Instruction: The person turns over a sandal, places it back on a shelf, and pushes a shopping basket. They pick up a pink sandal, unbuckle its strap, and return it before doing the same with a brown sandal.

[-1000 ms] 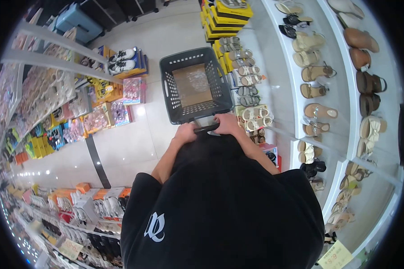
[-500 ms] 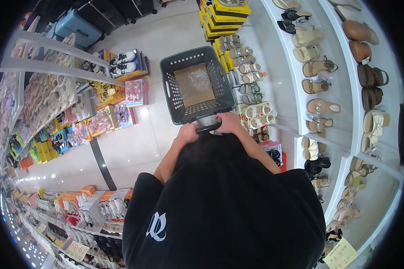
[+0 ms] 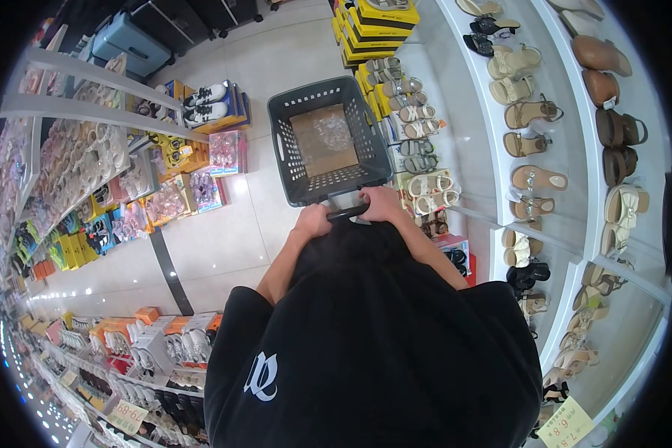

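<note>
A dark grey basket-style cart (image 3: pixel 280 160) with perforated walls stands ahead of my body on the tiled floor. A flat piece of brown cardboard (image 3: pixel 310 149) with some clear plastic on it lies at its bottom. My left hand (image 3: pixel 313 221) is wrapped round the left part of the black handle (image 3: pixel 347 213). Round the right part of the same handle, my right hand (image 3: pixel 379 204) is closed. Both forearms reach forward from black sleeves.
White shelves (image 3: pixel 575 142) with sandals run along the right. Yellow shoe boxes (image 3: pixel 384 31) are stacked beyond the cart. On the left stand racks of children's shoes (image 3: pixel 89 164) and white sneakers (image 3: pixel 205 112). A blue suitcase (image 3: pixel 131 46) is at the upper left.
</note>
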Motion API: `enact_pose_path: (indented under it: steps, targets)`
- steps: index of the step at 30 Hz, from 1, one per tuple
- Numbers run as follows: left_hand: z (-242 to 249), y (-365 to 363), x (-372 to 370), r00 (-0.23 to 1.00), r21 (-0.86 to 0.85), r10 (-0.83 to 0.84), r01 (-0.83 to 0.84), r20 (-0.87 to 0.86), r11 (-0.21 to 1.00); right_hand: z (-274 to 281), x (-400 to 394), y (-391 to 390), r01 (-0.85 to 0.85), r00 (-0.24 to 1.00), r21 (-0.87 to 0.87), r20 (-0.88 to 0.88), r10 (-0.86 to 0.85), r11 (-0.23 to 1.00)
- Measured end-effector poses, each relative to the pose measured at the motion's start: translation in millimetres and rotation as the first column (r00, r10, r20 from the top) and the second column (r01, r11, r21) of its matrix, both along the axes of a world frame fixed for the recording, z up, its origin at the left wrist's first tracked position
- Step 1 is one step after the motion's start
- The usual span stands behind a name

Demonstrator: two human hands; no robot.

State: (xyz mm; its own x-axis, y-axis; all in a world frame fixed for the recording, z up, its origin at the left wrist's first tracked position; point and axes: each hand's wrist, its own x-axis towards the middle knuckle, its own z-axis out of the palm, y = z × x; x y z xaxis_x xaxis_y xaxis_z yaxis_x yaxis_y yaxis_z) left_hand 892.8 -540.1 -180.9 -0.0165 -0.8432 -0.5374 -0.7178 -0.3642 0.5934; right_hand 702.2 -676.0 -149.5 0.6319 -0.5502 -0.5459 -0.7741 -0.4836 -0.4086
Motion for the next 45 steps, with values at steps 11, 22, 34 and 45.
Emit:
enact_pose_path:
  steps: [11,22,34,45]
  targets:
    - [2,0,0,1.0,-0.026,0.003,-0.003,-0.022,1.0,1,-1,1,0.01,1.0,-0.008,0.02,-0.01,1.0]
    - [-9,2,2,1.0,-0.017,0.005,-0.005,-0.023,1.0,-3,-1,1,0.017,0.999,0.002,0.031,-0.017,1.0]
    - [-10,-4,2,1.0,-0.032,0.022,-0.022,0.002,0.999,1,7,-5,-0.012,0.999,-0.046,0.036,0.013,0.999]
    - [11,-65,-18,0.994,-0.008,0.061,-0.061,0.093,0.998,-10,-10,-62,0.049,0.983,0.181,0.168,-0.08,0.982]
